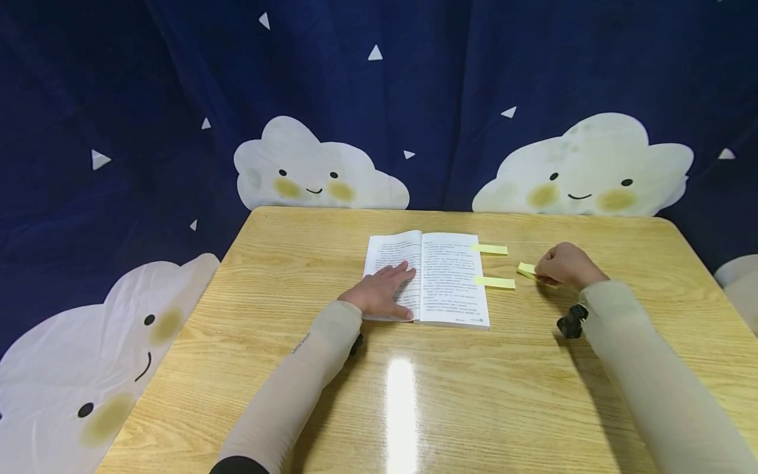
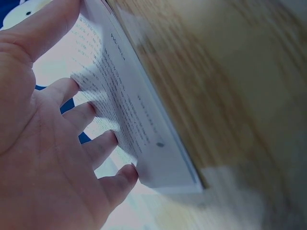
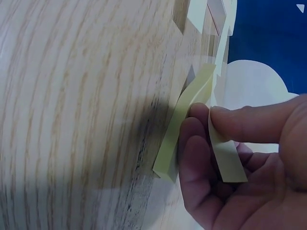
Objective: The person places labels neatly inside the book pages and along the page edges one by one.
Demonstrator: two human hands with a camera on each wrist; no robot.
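An open book [image 1: 453,299] with printed pages lies on the wooden table. My left hand [image 1: 380,293] rests on its left page with fingers spread; in the left wrist view the fingertips touch the printed page [image 2: 122,103]. Two yellow sticky strips, an upper strip [image 1: 494,249] and a lower strip [image 1: 500,283], stick out past the right page's edge. To the right of them, my right hand [image 1: 567,264] pinches a yellow sticky strip [image 3: 229,160] between thumb and curled fingers. That strip meets a thin pad of sticky strips [image 3: 175,129] at its far end; the pad stands tilted beside the fingers.
The wooden table [image 1: 266,276] reaches to a dark blue curtain [image 1: 414,79] with white cloud shapes. A bright light reflection [image 1: 401,408] lies on the tabletop in front of the book. A small black device [image 1: 572,321] is on the right wrist.
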